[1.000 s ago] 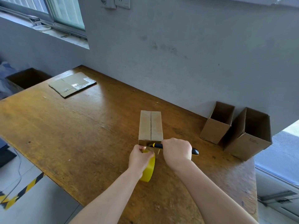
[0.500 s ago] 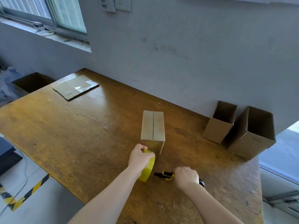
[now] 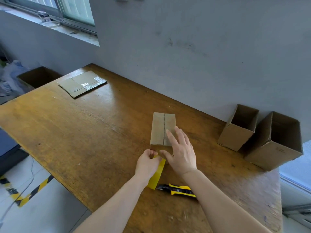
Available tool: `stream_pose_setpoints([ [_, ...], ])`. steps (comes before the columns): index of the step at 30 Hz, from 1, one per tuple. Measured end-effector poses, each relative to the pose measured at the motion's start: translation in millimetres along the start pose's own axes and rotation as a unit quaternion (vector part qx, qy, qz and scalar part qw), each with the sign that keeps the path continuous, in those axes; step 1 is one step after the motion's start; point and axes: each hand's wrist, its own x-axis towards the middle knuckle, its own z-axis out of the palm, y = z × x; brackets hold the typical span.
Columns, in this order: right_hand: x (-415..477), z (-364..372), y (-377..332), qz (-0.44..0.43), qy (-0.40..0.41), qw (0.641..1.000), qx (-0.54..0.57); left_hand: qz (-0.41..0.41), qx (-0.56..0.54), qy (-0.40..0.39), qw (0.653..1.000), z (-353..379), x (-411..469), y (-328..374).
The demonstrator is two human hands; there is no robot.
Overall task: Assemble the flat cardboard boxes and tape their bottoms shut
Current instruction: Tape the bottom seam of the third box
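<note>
**Knife laid down; right hand brought to the box bottom**

The utility knife (image 3: 178, 190), held at the near end of the cardboard box (image 3: 157, 128) a second ago, is now found lying free on the worktop (image 3: 84, 132) close to its near edge. The right hand (image 3: 181, 152) has been moved onto the box, its grip released and its fingers straight over the right flap. The yellow tape roll (image 3: 157, 175) is kept in the clenched grip of the left hand (image 3: 146, 163), just beside the box's near face.

The box is stood bottom-up at mid-worktop, flaps closed. Whether tape covers the seam cannot be told. The cut is judged complete, with pressing-down in hand.

Two assembled boxes (image 3: 237, 132) are noted at the far right corner. A flattened carton (image 3: 80, 84) is noted at the far left corner.
</note>
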Motion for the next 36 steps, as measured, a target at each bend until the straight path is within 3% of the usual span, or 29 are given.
stream_pose_setpoints([
  [3,6.6,7.2,-2.8,0.0,-0.026,1.0,-0.011,0.012,-0.005,0.01,1.0,-1.1,1.1,-2.2],
  [11,14.4,19.7,2.5,-0.04,0.034,0.998,-0.033,-0.01,0.049,-0.001,0.999,1.4,6.7,-10.1],
  [18,14.2,20.2,-1.0,-0.024,0.044,0.999,0.004,-0.007,0.052,-0.028,0.998,-6.9,5.2,-11.3],
  [22,18.9,19.4,-11.0,-0.005,0.05,0.998,-0.032,-0.01,0.051,-0.041,0.998,-11.5,2.6,-9.8],
  [25,21.8,17.3,-17.2,0.012,0.037,0.999,-0.022,-0.013,0.051,-0.046,0.998,-15.0,0.8,-9.3],
  [29,17.9,13.0,-6.1,0.009,-0.008,0.997,0.08,-0.02,0.035,-0.044,0.998,-22.5,0.8,-5.1],
  [36,11.2,10.4,3.9,-0.01,-0.049,0.998,0.035,-0.017,0.018,-0.069,0.997,-31.9,-1.6,11.4],
])
